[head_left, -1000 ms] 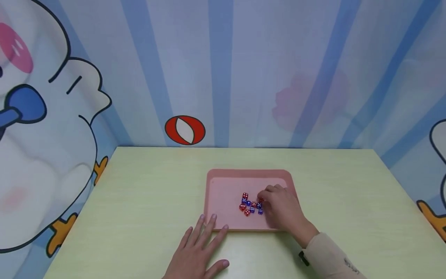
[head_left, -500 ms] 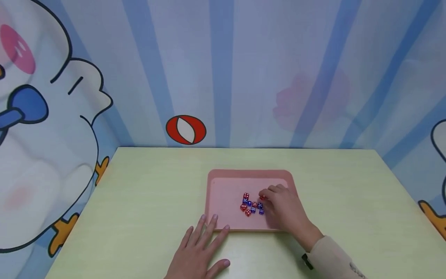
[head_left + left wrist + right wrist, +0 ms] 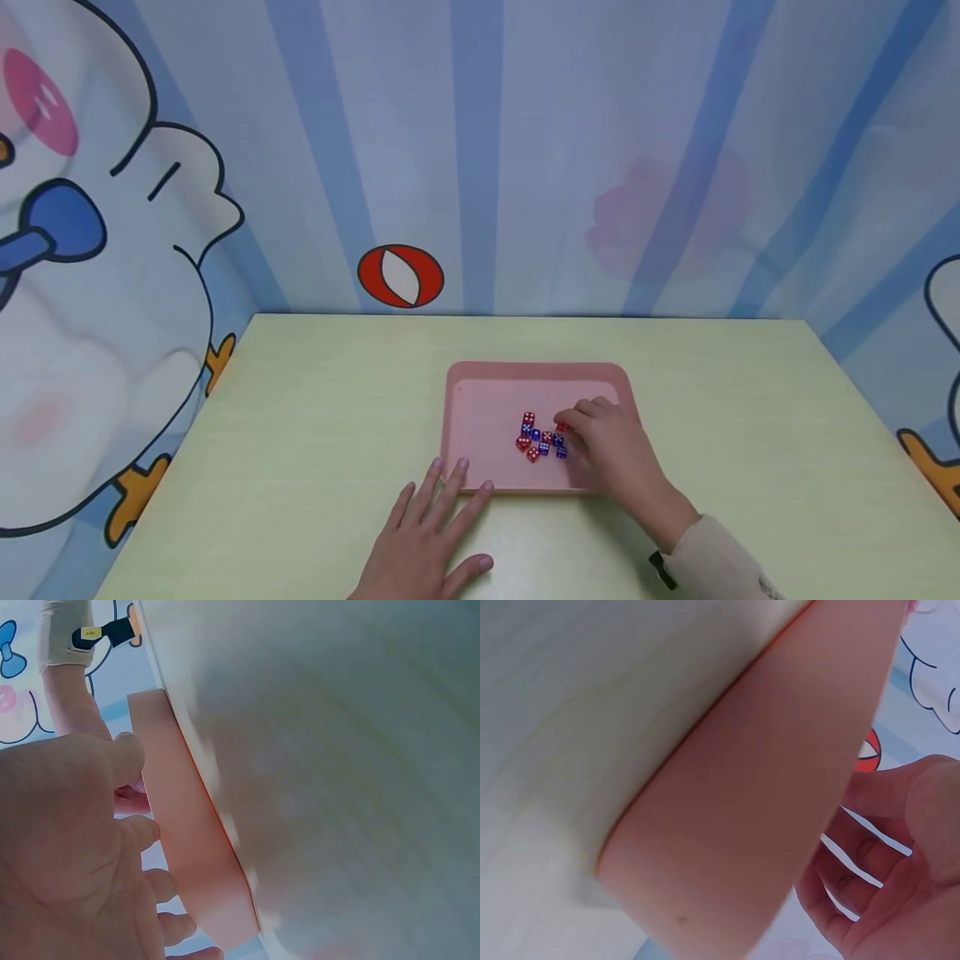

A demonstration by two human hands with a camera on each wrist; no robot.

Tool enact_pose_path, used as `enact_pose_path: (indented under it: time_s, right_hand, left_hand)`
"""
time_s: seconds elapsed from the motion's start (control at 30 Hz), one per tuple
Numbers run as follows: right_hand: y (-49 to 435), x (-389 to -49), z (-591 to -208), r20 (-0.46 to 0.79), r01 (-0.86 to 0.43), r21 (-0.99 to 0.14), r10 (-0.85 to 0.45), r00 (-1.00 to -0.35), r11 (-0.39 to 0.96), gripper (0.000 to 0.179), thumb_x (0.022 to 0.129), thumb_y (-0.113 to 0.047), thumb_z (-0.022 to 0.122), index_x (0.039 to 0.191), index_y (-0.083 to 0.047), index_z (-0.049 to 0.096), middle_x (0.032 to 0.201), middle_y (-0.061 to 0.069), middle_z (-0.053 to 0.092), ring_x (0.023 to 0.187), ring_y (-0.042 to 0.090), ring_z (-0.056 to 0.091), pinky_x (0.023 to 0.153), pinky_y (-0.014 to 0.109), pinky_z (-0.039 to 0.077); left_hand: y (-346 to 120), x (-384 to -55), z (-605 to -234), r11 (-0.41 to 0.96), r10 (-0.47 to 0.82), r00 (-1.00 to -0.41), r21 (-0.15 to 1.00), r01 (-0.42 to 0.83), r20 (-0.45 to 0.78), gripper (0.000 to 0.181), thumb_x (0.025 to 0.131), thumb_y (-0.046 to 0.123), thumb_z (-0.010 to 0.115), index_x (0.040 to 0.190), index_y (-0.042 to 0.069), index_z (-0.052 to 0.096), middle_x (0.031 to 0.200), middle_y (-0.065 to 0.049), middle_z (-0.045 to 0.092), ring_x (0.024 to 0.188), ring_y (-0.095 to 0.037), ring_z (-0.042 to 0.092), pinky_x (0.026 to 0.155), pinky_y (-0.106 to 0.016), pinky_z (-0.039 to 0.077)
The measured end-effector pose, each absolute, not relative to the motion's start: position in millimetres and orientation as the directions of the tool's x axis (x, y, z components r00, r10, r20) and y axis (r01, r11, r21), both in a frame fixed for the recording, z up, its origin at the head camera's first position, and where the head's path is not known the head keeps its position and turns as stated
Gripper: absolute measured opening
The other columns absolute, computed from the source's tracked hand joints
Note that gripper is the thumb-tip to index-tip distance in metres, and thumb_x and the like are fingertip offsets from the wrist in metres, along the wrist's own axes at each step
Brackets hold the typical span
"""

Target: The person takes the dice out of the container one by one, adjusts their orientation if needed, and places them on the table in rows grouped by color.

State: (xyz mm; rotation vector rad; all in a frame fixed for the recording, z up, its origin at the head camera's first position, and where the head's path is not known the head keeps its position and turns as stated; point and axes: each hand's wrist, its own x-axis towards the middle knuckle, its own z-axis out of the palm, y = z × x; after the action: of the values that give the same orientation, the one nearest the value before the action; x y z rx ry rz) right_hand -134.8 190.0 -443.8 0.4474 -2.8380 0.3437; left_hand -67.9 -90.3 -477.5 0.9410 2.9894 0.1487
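Inside a shallow pink tray (image 3: 480, 467), several small red and blue dice (image 3: 536, 435) with white pips lie in a loose cluster. My right hand (image 3: 611, 446) reaches over the tray's right side, and its fingertips pinch a red die (image 3: 562, 427) at the cluster's upper right. In the right wrist view, the tray wall (image 3: 735, 780) hides the fingertips and the dice. My left hand (image 3: 423, 533) lies spread at the front left of the tray, its fingertips at the front rim. The left wrist view shows its fingers (image 3: 161, 885) along the tray's outer wall.
The tray stands on a pale yellow-green table (image 3: 337, 400). Behind the table rises a blue striped backdrop (image 3: 540, 167) with cartoon figures and a red-and-white ball print (image 3: 401, 276). A dark strap (image 3: 662, 571) shows at the right sleeve (image 3: 720, 562).
The red die in the right fingertips lifted slightly, then came back down beside the blue dice. The left hand and the other dice keep their places.
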Motion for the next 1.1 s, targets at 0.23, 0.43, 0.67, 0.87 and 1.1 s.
enact_pose_path:
  time_s: [0.23, 0.43, 0.67, 0.87, 1.1]
  right_hand:
    - [187.2, -125.3, -438.6, 0.309, -0.379, -0.167, -0.317, -0.897, 0.91, 0.017, 0.088, -0.005, 0.085, 0.104, -0.01, 0.081, 0.094, 0.001, 0.076, 0.09, 0.021, 0.066, 0.085, 0.039, 0.058]
    - [184.2, -114.4, -431.6, 0.288, -0.376, -0.166, -0.32, -0.903, 0.912, 0.02, 0.086, -0.011, 0.088, 0.105, -0.011, 0.082, 0.095, 0.001, 0.076, 0.094, 0.022, 0.067, 0.086, 0.039, 0.058]
    - [181.1, -107.5, -429.6, 0.321, -0.405, -0.147, -0.343, -0.883, 0.903, 0.019, 0.086, -0.013, 0.088, 0.104, -0.013, 0.082, 0.095, 0.0, 0.075, 0.097, 0.023, 0.067, 0.088, 0.042, 0.057]
    - [179.7, -100.0, -428.8, 0.327, -0.411, -0.153, -0.347, -0.879, 0.899, 0.018, 0.086, -0.015, 0.089, 0.102, -0.016, 0.082, 0.098, 0.001, 0.077, 0.101, 0.024, 0.067, 0.101, 0.051, 0.05]
    - [176.8, -93.6, -426.7, 0.367, -0.468, -0.144, -0.392, -0.844, 0.872, 0.024, 0.082, -0.014, 0.091, 0.105, -0.018, 0.083, 0.1, -0.002, 0.078, 0.101, 0.021, 0.065, 0.106, 0.052, 0.044]
  left_hand:
    - [-88.4, -68.3, -476.5, 0.818, 0.566, -0.824, 0.121, 0.562, -0.001, 0.073, 0.104, 0.073, 0.038, 0.166, 0.033, 0.038, 0.174, -0.006, 0.031, 0.16, -0.038, 0.027, 0.123, -0.059, 0.034]
    - [-87.0, -68.4, -478.2, 0.818, 0.567, -0.824, 0.132, 0.56, -0.014, 0.074, 0.103, 0.074, 0.037, 0.166, 0.034, 0.037, 0.175, -0.007, 0.029, 0.161, -0.038, 0.025, 0.124, -0.059, 0.034]
    - [-88.9, -68.5, -478.4, 0.8, 0.597, -0.802, 0.056, 0.597, 0.033, 0.077, 0.101, 0.071, 0.048, 0.166, 0.032, 0.036, 0.174, -0.009, 0.03, 0.159, -0.038, 0.029, 0.121, -0.058, 0.038]
    - [-89.1, -69.1, -479.4, 0.785, 0.618, -0.785, 0.02, 0.619, 0.039, 0.086, 0.096, 0.069, 0.061, 0.167, 0.03, 0.033, 0.175, -0.011, 0.028, 0.159, -0.04, 0.029, 0.119, -0.058, 0.04]
    - [-92.3, -68.2, -480.1, 0.788, 0.613, -0.788, 0.024, 0.615, 0.057, 0.089, 0.094, 0.07, 0.063, 0.168, 0.031, 0.032, 0.175, -0.01, 0.027, 0.159, -0.039, 0.03, 0.119, -0.059, 0.04]
